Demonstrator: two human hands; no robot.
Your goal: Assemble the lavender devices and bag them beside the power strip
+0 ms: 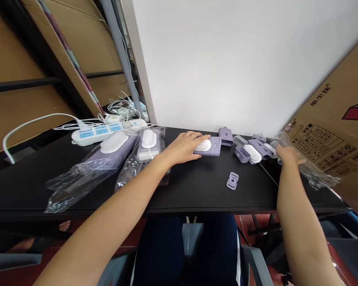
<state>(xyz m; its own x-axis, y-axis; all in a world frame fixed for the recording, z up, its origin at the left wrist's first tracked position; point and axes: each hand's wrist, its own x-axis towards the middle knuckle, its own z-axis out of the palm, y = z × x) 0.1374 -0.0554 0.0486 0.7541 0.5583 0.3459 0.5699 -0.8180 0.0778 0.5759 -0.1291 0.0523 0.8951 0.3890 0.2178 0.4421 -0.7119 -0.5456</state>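
My left hand (186, 149) is closed around the left end of a purple box-shaped case (215, 146), which lies on the black table. A white oval pad with small bristles (204, 146) is on the case's upper face, partly under my fingers. At the right, my right hand (287, 154) curls down by a clear plastic piece (275, 144) at the edge of a group of parts. Most of its fingers are hidden. In that group lie a purple slotted shell (258, 148), a white oval part (253, 154) and a small purple cup (242, 154).
An open purple sleeve (225, 136) stands by the wall. A flat purple plate (232, 180) lies in front. Two bagged purple units (149, 145) and a white power strip (107, 130) are at left. Beside my right hand are a clear bag (316, 172) and a cardboard box (337, 119).
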